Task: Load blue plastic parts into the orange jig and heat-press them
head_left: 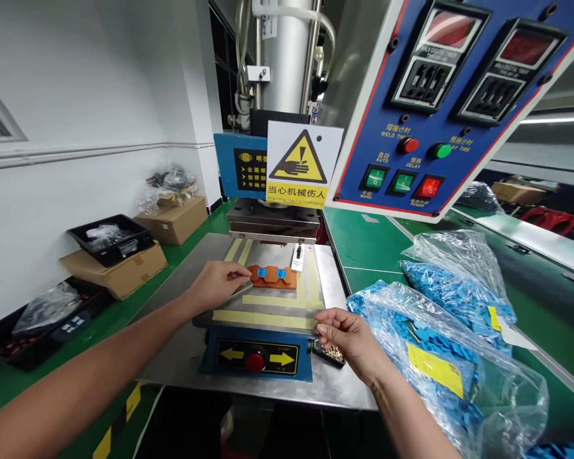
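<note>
- Centrally, an orange fixture (271, 282) lay on the taped metal plate (265, 256), below the press head (273, 224), bearing two blue pieces (281, 273).
- Left hand (219, 285) was at the fixture's left end; could not tell whether its grip held it.
- Right hand (347, 328) curled near the plate's right front corner; grip's hold unclear.

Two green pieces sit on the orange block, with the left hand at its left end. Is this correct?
The colour is wrong: the head view shows two blue pieces on the orange block, with the left hand at its left end.
</note>
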{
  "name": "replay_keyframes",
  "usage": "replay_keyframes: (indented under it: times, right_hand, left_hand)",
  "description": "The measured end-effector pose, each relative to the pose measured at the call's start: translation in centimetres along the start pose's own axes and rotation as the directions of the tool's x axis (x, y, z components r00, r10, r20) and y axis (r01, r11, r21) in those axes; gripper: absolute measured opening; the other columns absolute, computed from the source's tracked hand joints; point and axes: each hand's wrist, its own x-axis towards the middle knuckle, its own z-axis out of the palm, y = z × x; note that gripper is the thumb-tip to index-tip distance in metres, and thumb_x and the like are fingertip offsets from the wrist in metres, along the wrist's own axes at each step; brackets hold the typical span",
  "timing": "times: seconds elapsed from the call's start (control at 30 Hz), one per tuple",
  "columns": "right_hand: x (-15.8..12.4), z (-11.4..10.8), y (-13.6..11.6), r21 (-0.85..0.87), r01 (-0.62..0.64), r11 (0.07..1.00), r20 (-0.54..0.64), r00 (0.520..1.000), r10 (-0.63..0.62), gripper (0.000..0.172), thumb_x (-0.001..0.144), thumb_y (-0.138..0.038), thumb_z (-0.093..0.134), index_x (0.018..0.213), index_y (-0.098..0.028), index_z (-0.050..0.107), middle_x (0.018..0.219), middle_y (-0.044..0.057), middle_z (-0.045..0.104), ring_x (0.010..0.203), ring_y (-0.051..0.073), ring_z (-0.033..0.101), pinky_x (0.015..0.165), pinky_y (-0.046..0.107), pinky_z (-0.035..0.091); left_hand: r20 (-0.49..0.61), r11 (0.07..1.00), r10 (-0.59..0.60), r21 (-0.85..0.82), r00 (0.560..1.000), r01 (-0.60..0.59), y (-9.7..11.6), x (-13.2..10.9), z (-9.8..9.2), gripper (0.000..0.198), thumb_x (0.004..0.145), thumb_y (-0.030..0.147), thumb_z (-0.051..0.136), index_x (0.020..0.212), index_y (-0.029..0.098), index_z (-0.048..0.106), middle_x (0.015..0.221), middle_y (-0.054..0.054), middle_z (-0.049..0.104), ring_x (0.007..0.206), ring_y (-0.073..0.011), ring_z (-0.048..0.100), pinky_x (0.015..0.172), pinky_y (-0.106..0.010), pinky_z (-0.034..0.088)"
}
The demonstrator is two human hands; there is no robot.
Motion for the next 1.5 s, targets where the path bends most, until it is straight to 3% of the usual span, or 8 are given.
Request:
replay_keyframes:
  times: [0.2, 0.37, 0.57, 0.8, 0.97, 1.1, 1.3, 1.5]
  right_hand:
    - [-0.1, 0.4, 0.4, -0.054, 0.022, 0.998, 0.005, 1.000, -0.021, 0.026, 0.062, -0.036, 0.082, 0.062, -0.016, 0.065, 0.050, -0.003, 0.060, 0.041, 0.004, 0.048, 0.041, 0.016, 0.035]
    - [-0.4, 0.4, 0.3, -0.052, 0.031, 0.998, -0.009, 0.999, -0.032, 0.027, 0.060, -0.035, 0.083, 0.061, -0.016, 0.065, 0.047, -0.004, 0.058, 0.041, 0.004, 0.046, 0.041, 0.016, 0.034]
    - [-0.3, 0.6, 0.0, -0.083, 0.010, 0.997, -0.023, 1.000, -0.012, 0.025, 0.063, -0.037, 0.081, 0.070, -0.016, 0.070, 0.055, 0.000, 0.065, 0.050, 0.007, 0.055, 0.052, 0.018, 0.044]
    - [0.0, 0.5, -0.1, -0.053, 0.032, 0.998, -0.127, 0.991, -0.038, 0.033, 0.058, -0.039, 0.084, 0.080, -0.017, 0.074, 0.068, 0.004, 0.071, 0.063, 0.013, 0.063, 0.058, 0.022, 0.048]
    - [1.8, 1.5, 0.0, -0.064, 0.111, 0.992, -0.170, 0.978, -0.120, 0.033, 0.057, -0.040, 0.084, 0.080, -0.018, 0.074, 0.074, 0.004, 0.072, 0.068, 0.014, 0.064, 0.063, 0.025, 0.050]
    - [4.1, 2.5, -0.2, -0.133, 0.175, 0.976, -0.169, 0.966, -0.197, 0.032, 0.056, -0.043, 0.083, 0.073, -0.018, 0.071, 0.066, 0.002, 0.069, 0.063, 0.015, 0.062, 0.060, 0.027, 0.049]
    - [9.7, 3.7, -1.3, -0.506, 0.342, 0.792, -0.091, 0.892, -0.443, 0.025, 0.066, -0.042, 0.072, 0.073, -0.018, 0.071, 0.069, 0.003, 0.067, 0.059, 0.014, 0.055, 0.059, 0.029, 0.045]
    - [13.0, 5.3, -1.6, -0.710, 0.385, 0.589, 0.057, 0.866, -0.498, 0.018, 0.073, -0.032, 0.061, 0.069, -0.019, 0.071, 0.073, 0.005, 0.065, 0.071, 0.019, 0.058, 0.070, 0.032, 0.044]
  left_hand:
    - [0.087, 0.987, 0.089, 0.127, 0.992, -0.100, -0.4, 4.3, 1.2, 0.020, 0.082, 0.021, 0.057, 0.090, 0.019, 0.075, 0.095, -0.005, 0.073, 0.085, -0.0197, 0.066, 0.070, -0.026, 0.049]
    - [0.104, 0.977, 0.117, 0.166, 0.988, -0.133, -1.2, 5.8, 2.4, 0.016, 0.081, 0.018, 0.060, 0.087, 0.017, 0.075, 0.090, -0.005, 0.072, 0.082, -0.0183, 0.064, 0.071, -0.026, 0.047]
    - [0.107, 0.956, 0.185, 0.210, 0.977, -0.204, -1.4, 5.9, 2.7, 0.017, 0.083, 0.016, 0.057, 0.085, 0.017, 0.074, 0.088, -0.005, 0.070, 0.080, -0.0180, 0.063, 0.072, -0.027, 0.048]
    - [0.209, 0.883, 0.289, 0.319, 0.934, -0.344, -1.8, 5.2, 2.5, 0.033, 0.087, 0.009, 0.042, 0.096, 0.018, 0.073, 0.096, -0.007, 0.068, 0.084, -0.0180, 0.062, 0.075, -0.027, 0.047]
    - [0.280, 0.758, 0.320, 0.497, 0.905, -0.422, -2.1, 4.7, 2.6, 0.037, 0.083, 0.005, 0.043, 0.108, 0.019, 0.068, 0.101, -0.008, 0.066, 0.095, -0.0229, 0.060, 0.075, -0.029, 0.046]
    - [0.272, 0.746, 0.321, 0.518, 0.907, -0.419, -2.3, 4.4, 2.9, 0.040, 0.078, 0.001, 0.046, 0.107, 0.018, 0.067, 0.101, -0.008, 0.066, 0.095, -0.0222, 0.059, 0.076, -0.028, 0.046]
    - [0.175, 0.797, 0.370, 0.446, 0.913, -0.408, -3.2, 4.6, 3.6, 0.036, 0.077, 0.004, 0.049, 0.104, 0.019, 0.069, 0.095, -0.008, 0.066, 0.091, -0.0216, 0.059, 0.075, -0.029, 0.046]
    - [0.121, 0.821, 0.397, 0.398, 0.910, -0.411, -3.5, 4.7, 3.7, 0.029, 0.080, 0.010, 0.053, 0.099, 0.022, 0.070, 0.088, -0.007, 0.065, 0.087, -0.0227, 0.059, 0.069, -0.030, 0.044]
